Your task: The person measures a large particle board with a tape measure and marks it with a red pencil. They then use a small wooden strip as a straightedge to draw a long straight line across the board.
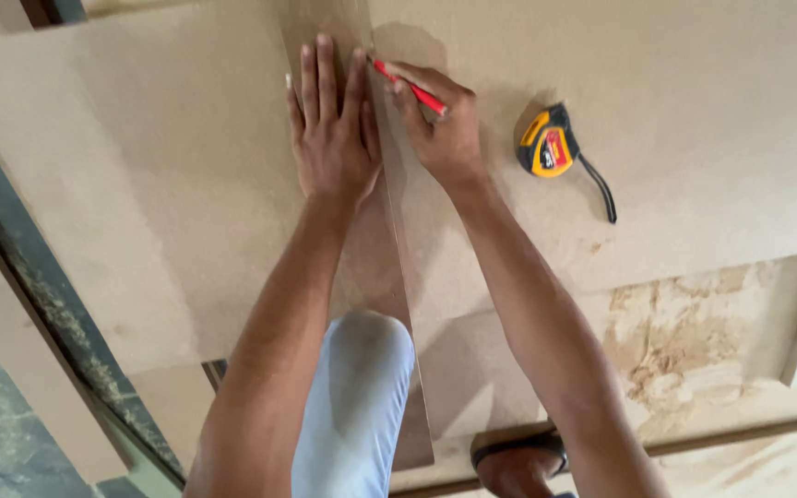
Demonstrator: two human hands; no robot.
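The step in hand looks like drawing a line on wood. The left hand (332, 129) lies flat and open, fingers together, pressing down on a long narrow strip of brown board (375, 277) that runs from the near side to the far side over a big flat sheet of brown fibreboard (140, 184). The right hand (435, 124) is just to the right of it, closed around a thin red pencil (408, 88). The pencil tip points left and touches down right at the strip's right edge, near the far end of the picture. So the strip seems to work like a ruler. I think the next move calls for keeping the strip pressed still so it cannot slip, and keeping the pencil tight against that edge. A yellow and black tape measure with a black strap (548, 143) rests on the sheet a little to the right of the right hand, not touching it. A knee in pale blue trousers (362, 369) rests on the near end of the strip.
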